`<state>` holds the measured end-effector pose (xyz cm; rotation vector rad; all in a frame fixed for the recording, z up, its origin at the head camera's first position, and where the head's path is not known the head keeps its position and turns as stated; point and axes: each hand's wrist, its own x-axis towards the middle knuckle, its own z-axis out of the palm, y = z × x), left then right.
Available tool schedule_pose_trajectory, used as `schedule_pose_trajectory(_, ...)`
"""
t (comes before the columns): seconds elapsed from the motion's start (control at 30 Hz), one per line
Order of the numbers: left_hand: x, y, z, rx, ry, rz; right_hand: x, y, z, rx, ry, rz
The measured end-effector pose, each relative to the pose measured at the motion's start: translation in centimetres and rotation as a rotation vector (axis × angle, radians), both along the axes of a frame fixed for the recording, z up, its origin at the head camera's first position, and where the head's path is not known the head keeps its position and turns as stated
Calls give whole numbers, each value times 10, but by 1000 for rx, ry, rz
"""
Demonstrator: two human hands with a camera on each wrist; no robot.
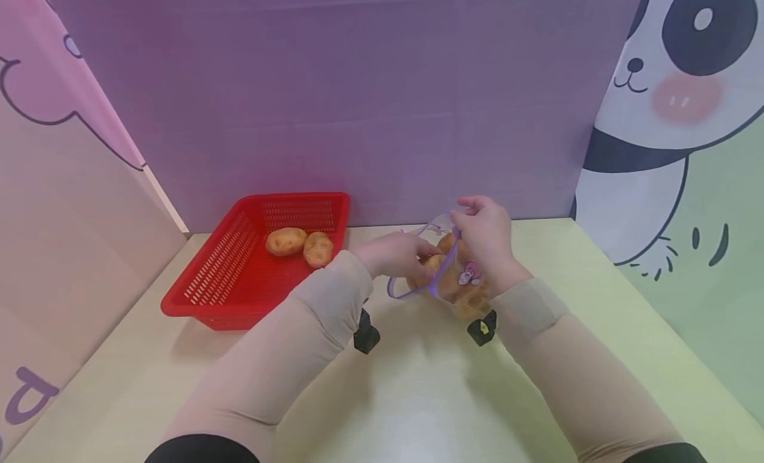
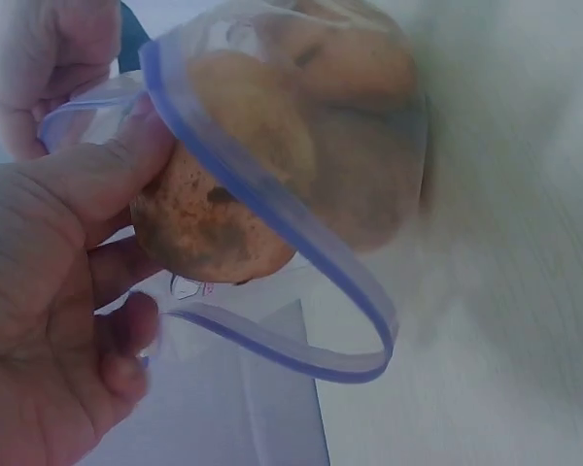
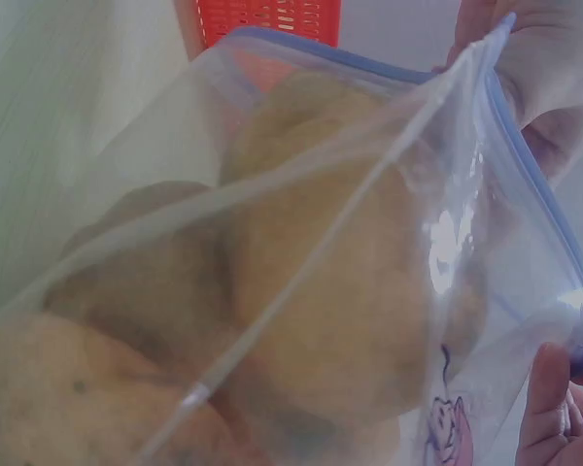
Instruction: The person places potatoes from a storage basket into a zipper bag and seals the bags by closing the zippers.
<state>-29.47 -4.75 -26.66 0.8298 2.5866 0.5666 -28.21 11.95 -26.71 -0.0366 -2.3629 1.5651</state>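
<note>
A clear zip bag (image 1: pixel 443 275) with a purple zip edge and a small printed figure stands on the table, its mouth spread wide. Several potatoes (image 3: pixel 321 252) fill it. My right hand (image 1: pixel 486 234) pinches the far right part of the zip edge between thumb and fingers. At the mouth, my left hand (image 1: pixel 396 254) holds a brown-spotted potato (image 2: pixel 209 223), thumb on top and fingers behind it, partly hidden. That potato lies just inside the purple edge, against the others.
Left of the bag is a red plastic basket (image 1: pixel 205 308) with slotted walls. Two potatoes, one long (image 1: pixel 286 241) and one rounder (image 1: pixel 318 249), lie in its far right part. A purple cloth panel (image 1: pixel 382 105) rises behind the table (image 1: pixel 418 396).
</note>
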Motion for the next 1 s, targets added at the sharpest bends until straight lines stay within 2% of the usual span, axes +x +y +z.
schedule_pose_trajectory(0.3,-4,3,-8,26,-62,-101,1,-1,-1,1,-29,1)
schedule_pose_trajectory(0.47,-3,6,-10,94,3,-119,1,0,0,0,-47,-6)
schedule_pose_trajectory(0.6,1,8,-9,109,60,-122,2,0,1,-19,-52,-1)
schedule_pose_trajectory(0.73,3,7,-9,123,87,-109,1,1,2,6,-35,-16)
schedule_pose_trajectory(0.87,4,0,-6,124,125,-64,2,3,3,13,-18,-14)
schedule_pose_trajectory(1.0,4,-15,0,129,92,17,1,4,2,2,5,-12)
